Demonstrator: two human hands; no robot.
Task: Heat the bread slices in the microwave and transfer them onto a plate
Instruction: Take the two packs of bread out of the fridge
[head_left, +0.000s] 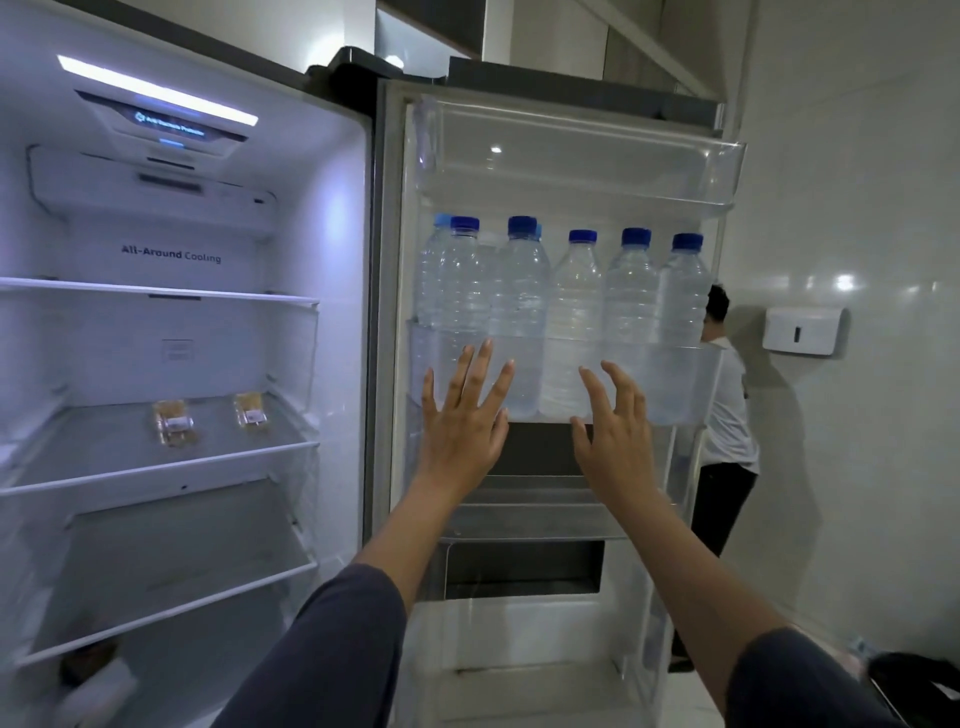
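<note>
Near me, my left hand (460, 415) and right hand (613, 423) are spread wide, holding nothing, by the door shelf (691, 384). I should reach left to the two small bread packs (175, 423), I think, far on the fridge shelf (156, 470). I count about seven water bottles (574, 306).

- The fridge (182, 322) stands open on the left, and the way in is wide.
- Its top glass shelf (156, 291) is bare, so a hand could slide in there.
- On the middle shelf (156, 467), two small packets (175, 422) sit far back with bare glass all round them.
- On the right, a row of water bottles (566, 312) fills the door bin (675, 384).
- The door bin above (571, 156) has nothing in it.
</note>
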